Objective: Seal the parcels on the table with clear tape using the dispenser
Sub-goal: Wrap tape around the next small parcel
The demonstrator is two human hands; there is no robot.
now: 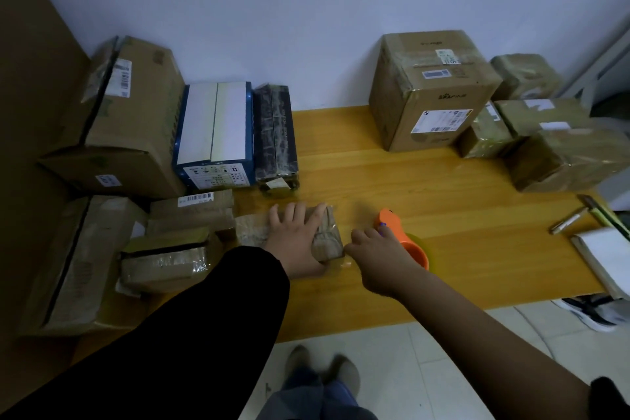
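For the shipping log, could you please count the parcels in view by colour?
Brown parcels: 10
Blue-and-white parcel: 1
Dark parcel: 1
Total: 12

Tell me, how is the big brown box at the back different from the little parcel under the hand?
The large cardboard box is far bigger than the small parcel. The box stands untouched by the wall; the parcel lies nearer, pressed by the left hand, the right hand holding the tape dispenser beside it. The box shows printed labels; the parcel shows none. Both are brown, on the wooden table.
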